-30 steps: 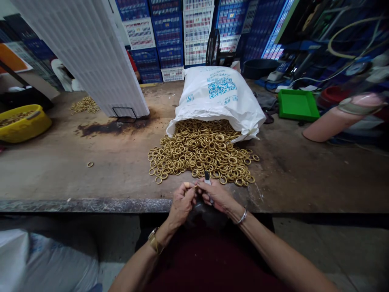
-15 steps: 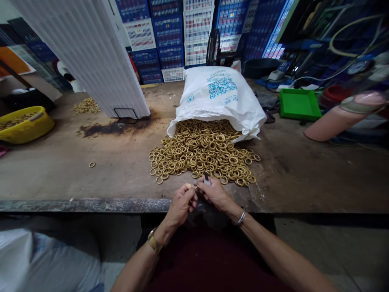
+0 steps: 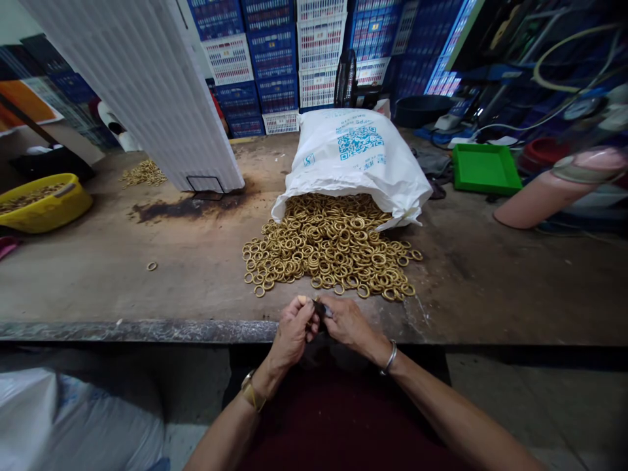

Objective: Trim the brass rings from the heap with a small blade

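Note:
My left hand (image 3: 294, 327) is closed in a pinch near the table's front edge, a bandage-like beige wrap on one fingertip. A sliver of a gold-coloured ring (image 3: 316, 299) shows at its fingertips, mostly hidden. Close against it, my right hand (image 3: 350, 322) is closed around a small blade-like tool (image 3: 326, 311) with a grey body and a dark end directed at the left fingers. Just beyond both hands spreads a heap of gold-coloured rings (image 3: 328, 248), spilling from the mouth of a white woven sack (image 3: 318, 163) with blue print.
One loose ring (image 3: 152, 266) lies to the left. A yellow basin (image 3: 63, 206) of small parts stands far left, near a white corrugated panel (image 3: 161, 98). A green tray (image 3: 485, 170) and pink bottle (image 3: 534, 199) are at right. Stacked crates (image 3: 275, 59) line the back.
The tool in my right hand has turned from pointing up and away to pointing left, down at my left fingertips. My right hand has rolled over slightly; my left has barely moved.

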Motion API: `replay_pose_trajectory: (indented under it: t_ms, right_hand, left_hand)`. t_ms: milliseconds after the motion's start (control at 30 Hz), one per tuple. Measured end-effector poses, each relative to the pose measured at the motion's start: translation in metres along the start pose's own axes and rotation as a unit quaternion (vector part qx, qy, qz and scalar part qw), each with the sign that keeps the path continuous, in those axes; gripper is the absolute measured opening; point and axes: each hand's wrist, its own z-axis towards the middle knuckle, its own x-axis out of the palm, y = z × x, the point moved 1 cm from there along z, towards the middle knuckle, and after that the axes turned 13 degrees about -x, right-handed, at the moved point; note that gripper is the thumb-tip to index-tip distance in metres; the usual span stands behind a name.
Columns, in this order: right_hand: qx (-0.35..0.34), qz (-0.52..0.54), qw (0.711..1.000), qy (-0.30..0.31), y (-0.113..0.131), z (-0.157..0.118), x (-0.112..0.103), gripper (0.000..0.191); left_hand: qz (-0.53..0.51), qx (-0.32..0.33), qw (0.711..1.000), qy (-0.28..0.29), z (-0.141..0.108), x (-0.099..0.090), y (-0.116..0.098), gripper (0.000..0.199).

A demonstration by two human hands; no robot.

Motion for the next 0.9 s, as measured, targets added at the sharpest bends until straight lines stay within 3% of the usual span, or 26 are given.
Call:
replay_pose_trajectory:
  t_ms: [300, 467, 600, 733, 900]
  right_hand:
    - [0.015, -0.06, 0.998, -0.012, -0.002, 0.001, 0.005, 0.018]
    - [0.011, -0.036, 0.998, 0.044, 0.002, 0.004, -0.005, 0.016]
    - [0.043, -0.093, 0.993, 0.063, -0.002, 0.008, -0.012, 0.018]
    - [0.076, -0.158, 0.984, 0.021, -0.01, 0.014, -0.009, 0.02]
    - [0.087, -0.2, 0.976, -0.021, -0.009, 0.026, -0.002, 0.023]
  left_hand:
    - [0.053, 0.027, 0.998, -0.025, 0.0, 0.0, 0.002, 0.034]
    - [0.066, 0.047, 0.996, -0.026, -0.002, -0.002, 0.004, 0.032]
    - [0.062, 0.046, 0.997, 0.003, -0.013, 0.001, -0.001, 0.03]
    - [-0.005, 0.01, 0.998, 0.068, -0.021, 0.008, -0.01, 0.027]
    - [-0.116, -0.003, 0.991, 0.067, -0.013, 0.003, -0.009, 0.027]
